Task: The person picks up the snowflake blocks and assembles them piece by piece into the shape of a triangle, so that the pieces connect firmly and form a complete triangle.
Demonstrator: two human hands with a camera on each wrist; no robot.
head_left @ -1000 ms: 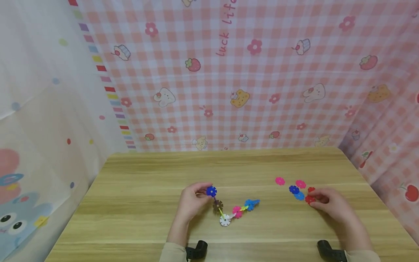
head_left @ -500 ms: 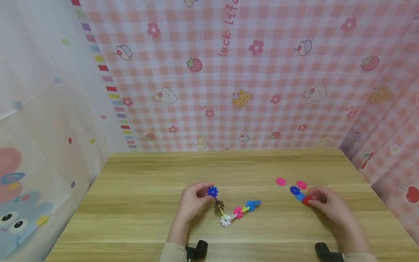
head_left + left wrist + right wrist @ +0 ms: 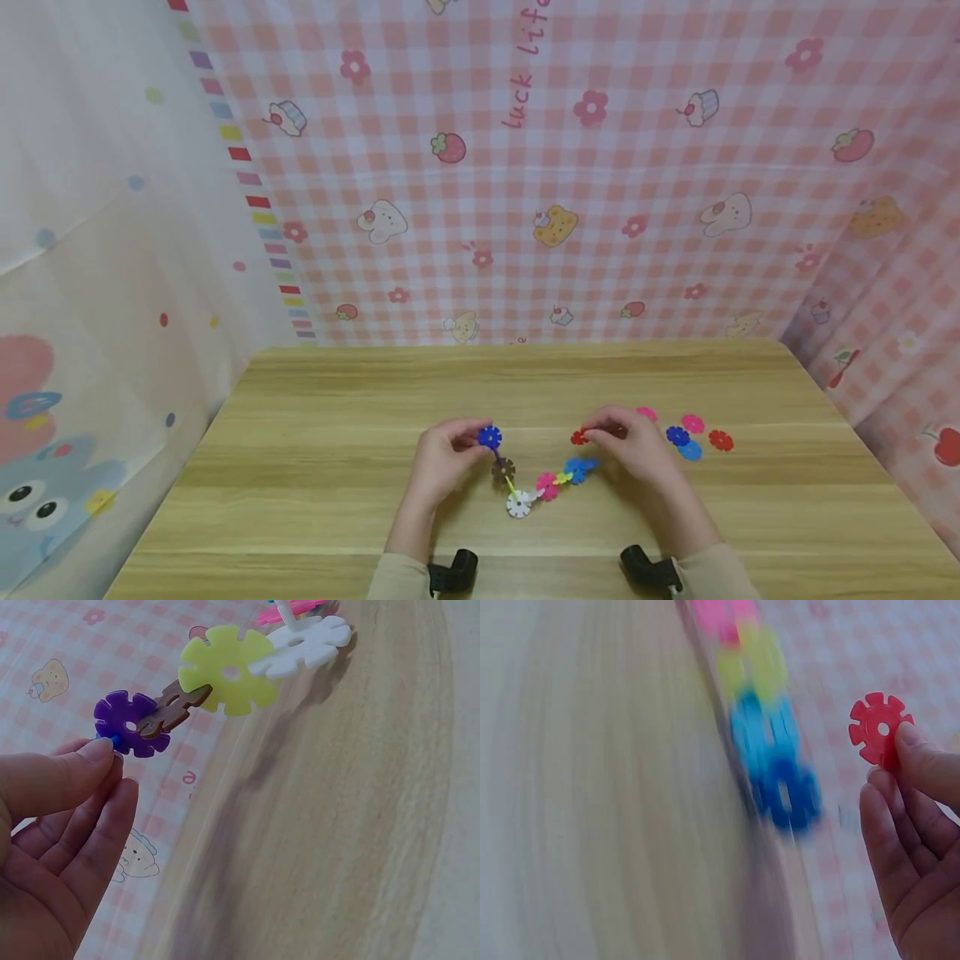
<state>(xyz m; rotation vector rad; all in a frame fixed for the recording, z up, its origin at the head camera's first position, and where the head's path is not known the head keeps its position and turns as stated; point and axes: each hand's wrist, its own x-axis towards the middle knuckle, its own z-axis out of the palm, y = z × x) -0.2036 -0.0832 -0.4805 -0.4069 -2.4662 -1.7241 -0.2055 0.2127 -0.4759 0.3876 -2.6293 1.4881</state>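
My left hand (image 3: pixel 442 457) pinches the dark blue notched disc (image 3: pixel 490 437) at one end of a chain of interlocking snowflake discs. From there the chain runs through purple, brown (image 3: pixel 176 709), yellow (image 3: pixel 227 671) and white (image 3: pixel 519 503) discs, then pink (image 3: pixel 547 486), yellow and light blue ones, to a blue disc (image 3: pixel 787 793) at its other end. Between thumb and fingers my right hand (image 3: pixel 633 446) holds a single red snowflake disc (image 3: pixel 877 729) by its edge. It is above and beside the blue end of the chain, apart from it.
On the wooden table (image 3: pixel 337 500), to the right of my right hand, lie loose discs: two pink (image 3: pixel 693 423), a dark blue (image 3: pixel 678 436), a light blue (image 3: pixel 691 451) and a red (image 3: pixel 722 440). A checked cloth (image 3: pixel 480 183) hangs behind the table.
My right hand has picked up one red disc from the loose group and carried it left, close to the chain. The left hand and chain have stayed nearly still.
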